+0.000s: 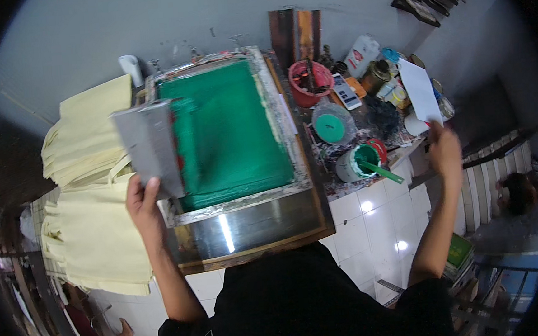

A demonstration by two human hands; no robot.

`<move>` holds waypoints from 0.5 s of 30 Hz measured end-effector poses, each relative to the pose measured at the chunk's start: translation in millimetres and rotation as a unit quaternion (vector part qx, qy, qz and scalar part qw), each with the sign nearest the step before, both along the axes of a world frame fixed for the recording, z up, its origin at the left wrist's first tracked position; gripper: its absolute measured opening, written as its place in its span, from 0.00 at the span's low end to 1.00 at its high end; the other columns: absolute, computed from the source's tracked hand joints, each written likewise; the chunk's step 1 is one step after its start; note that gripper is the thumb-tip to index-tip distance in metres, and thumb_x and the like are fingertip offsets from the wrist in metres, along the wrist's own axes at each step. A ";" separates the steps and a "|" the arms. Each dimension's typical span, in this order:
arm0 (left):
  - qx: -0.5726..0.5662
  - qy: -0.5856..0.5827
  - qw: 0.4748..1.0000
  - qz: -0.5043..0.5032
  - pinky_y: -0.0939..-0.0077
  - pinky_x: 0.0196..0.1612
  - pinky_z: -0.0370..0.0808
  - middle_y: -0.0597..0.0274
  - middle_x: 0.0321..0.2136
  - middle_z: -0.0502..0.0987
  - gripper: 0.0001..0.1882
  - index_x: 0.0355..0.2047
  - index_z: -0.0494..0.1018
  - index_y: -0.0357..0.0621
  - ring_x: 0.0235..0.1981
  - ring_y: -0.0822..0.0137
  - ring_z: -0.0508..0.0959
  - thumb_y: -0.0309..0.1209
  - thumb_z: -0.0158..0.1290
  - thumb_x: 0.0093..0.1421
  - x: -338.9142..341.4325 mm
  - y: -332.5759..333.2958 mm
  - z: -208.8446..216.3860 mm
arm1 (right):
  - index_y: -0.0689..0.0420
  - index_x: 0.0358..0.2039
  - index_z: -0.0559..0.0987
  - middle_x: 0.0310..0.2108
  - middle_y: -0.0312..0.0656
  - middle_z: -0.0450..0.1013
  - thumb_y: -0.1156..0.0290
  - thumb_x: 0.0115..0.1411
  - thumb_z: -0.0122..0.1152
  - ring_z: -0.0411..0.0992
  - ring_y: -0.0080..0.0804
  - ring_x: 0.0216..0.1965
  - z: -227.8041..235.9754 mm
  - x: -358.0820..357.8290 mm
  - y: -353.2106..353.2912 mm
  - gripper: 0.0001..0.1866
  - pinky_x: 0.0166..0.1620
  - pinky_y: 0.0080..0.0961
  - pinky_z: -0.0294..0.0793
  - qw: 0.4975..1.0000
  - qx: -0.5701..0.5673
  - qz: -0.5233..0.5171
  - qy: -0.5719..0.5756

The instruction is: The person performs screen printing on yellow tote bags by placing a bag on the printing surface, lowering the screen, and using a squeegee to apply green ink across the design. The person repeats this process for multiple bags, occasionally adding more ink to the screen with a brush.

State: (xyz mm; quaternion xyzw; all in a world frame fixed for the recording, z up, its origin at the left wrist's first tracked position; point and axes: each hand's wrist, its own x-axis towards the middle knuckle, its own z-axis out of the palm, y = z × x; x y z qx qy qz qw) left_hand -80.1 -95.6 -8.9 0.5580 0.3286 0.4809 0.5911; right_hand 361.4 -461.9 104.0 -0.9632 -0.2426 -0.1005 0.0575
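Note:
My left hand is closed round the lower end of a wide grey squeegee, tilted over the left edge of a printing screen. Its right edge shows red and green stains. The screen's mesh is covered in green ink inside a pale, ink-smeared frame. Off to the right, my right hand is slightly blurred and grips the bottom of a flat white sheet, held up over the cluttered side table. Whether the sheet is paper or card I cannot tell.
Pale yellow fabric bags lie in stacks left of the screen. On the side table stand a white ink tub with a green stirrer, a bowl of green ink, a red bucket, a phone and a white jug.

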 end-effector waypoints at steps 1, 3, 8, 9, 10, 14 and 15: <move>-0.006 -0.012 1.000 0.015 0.75 0.53 0.69 0.63 0.42 0.79 0.12 0.47 0.76 0.37 0.43 0.73 0.75 0.28 0.58 0.65 1.1 -3.9 -3.0 | 0.56 0.59 0.76 0.43 0.63 0.78 0.77 0.57 0.60 0.77 0.61 0.45 -35.8 23.5 -42.8 0.26 0.51 0.47 0.76 0.990 -0.127 -0.055 0.033; -0.009 -0.049 0.998 0.025 0.74 0.54 0.68 0.64 0.42 0.78 0.11 0.47 0.74 0.37 0.44 0.73 0.75 0.28 0.57 0.65 0.3 -6.4 -13.9 | 0.56 0.61 0.73 0.46 0.59 0.78 0.76 0.51 0.70 0.79 0.55 0.43 -117.4 58.5 -134.2 0.35 0.49 0.44 0.78 0.974 -0.123 -0.014 0.190; 0.018 -0.090 0.994 0.051 0.65 0.59 0.69 0.56 0.51 0.77 0.14 0.54 0.70 0.36 0.53 0.65 0.76 0.27 0.52 0.70 -3.2 -11.2 -28.7 | 0.58 0.60 0.74 0.46 0.47 0.79 0.69 0.51 0.79 0.78 0.34 0.44 -175.2 -32.9 -72.4 0.36 0.48 0.29 0.77 0.888 0.281 0.040 0.363; 0.020 -0.093 0.995 0.039 0.65 0.59 0.70 0.56 0.51 0.78 0.14 0.54 0.70 0.36 0.53 0.65 0.76 0.27 0.52 0.70 -0.9 -10.9 -33.8 | 0.58 0.59 0.76 0.46 0.46 0.79 0.70 0.54 0.77 0.78 0.32 0.44 -193.3 -39.5 -66.8 0.32 0.48 0.28 0.77 0.877 0.362 0.083 0.303; 0.023 -0.096 0.995 0.032 0.65 0.59 0.70 0.56 0.51 0.78 0.14 0.54 0.70 0.36 0.53 0.65 0.76 0.27 0.51 0.70 -0.8 -11.3 -35.3 | 0.59 0.57 0.78 0.45 0.46 0.79 0.71 0.56 0.74 0.78 0.31 0.44 -194.4 -42.3 -56.0 0.27 0.48 0.28 0.77 0.881 0.374 0.086 0.277; 0.015 -0.096 0.995 0.039 0.63 0.59 0.71 0.55 0.50 0.77 0.15 0.55 0.68 0.36 0.52 0.64 0.76 0.28 0.52 0.71 28.8 -24.1 -25.8 | 0.61 0.46 0.81 0.40 0.48 0.80 0.74 0.62 0.66 0.79 0.40 0.42 -175.3 -33.9 -31.8 0.12 0.46 0.32 0.77 0.883 0.374 0.069 0.275; 0.014 -0.095 0.995 0.039 0.63 0.59 0.71 0.55 0.51 0.77 0.16 0.55 0.68 0.36 0.52 0.64 0.76 0.29 0.52 0.71 31.3 -26.1 -26.7 | 0.62 0.45 0.81 0.40 0.49 0.80 0.74 0.62 0.65 0.80 0.42 0.42 -168.4 -28.5 -30.1 0.11 0.46 0.33 0.77 0.893 0.352 0.085 0.267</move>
